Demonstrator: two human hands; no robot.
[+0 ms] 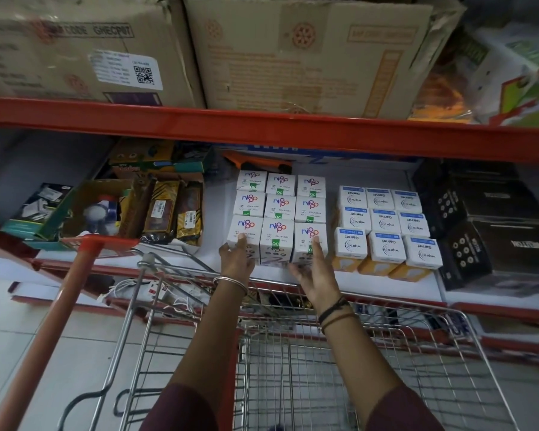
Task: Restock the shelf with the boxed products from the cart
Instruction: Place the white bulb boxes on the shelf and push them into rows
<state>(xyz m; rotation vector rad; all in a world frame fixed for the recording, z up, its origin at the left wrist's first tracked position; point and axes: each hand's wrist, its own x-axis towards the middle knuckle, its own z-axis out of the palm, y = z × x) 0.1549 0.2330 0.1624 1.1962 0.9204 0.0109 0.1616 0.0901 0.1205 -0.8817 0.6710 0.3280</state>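
Observation:
White Nippo boxes (277,213) stand in a three-by-three block on the white shelf (349,278). My left hand (235,255) presses flat against the front left box of the block, fingers spread. My right hand (313,269) rests with open fingers against the front right box (308,241). Neither hand lifts a box. Both arms reach over the wire cart (293,353), whose basket shows no boxes in the visible part.
White Wipro Garnet boxes (385,225) sit right of the Nippo block, with black boxes (486,222) beyond. Brown packets (168,209) and an open carton (84,209) lie to the left. A red beam (262,129) with cardboard cartons (308,51) hangs overhead. A red pole (53,321) crosses left.

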